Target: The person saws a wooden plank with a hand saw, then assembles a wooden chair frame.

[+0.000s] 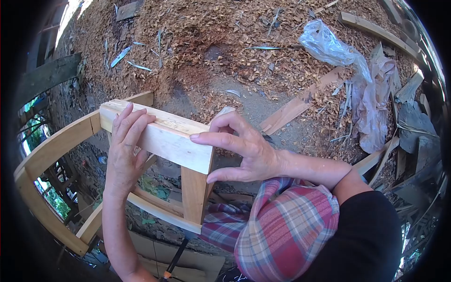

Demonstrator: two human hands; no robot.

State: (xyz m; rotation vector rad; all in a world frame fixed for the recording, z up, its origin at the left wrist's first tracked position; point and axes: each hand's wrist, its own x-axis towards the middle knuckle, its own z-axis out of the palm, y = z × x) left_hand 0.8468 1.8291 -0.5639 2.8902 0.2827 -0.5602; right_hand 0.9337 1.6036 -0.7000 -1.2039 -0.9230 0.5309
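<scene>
A pale wooden block lies across the top of a wooden frame, above an upright leg. My left hand grips the block near its left part, fingers over the top edge and thumb below. At the block's right end is my right hand, its index finger on the top corner and its thumb by the lower corner. The right hand's fingers are bent and spread apart. Plaid cloth covers the lap just below the right hand.
Wood shavings cover the ground ahead. Plastic bags, a flat board and a long wood strip lie at the right. Below the frame, a tool with a black shaft shows near the lap.
</scene>
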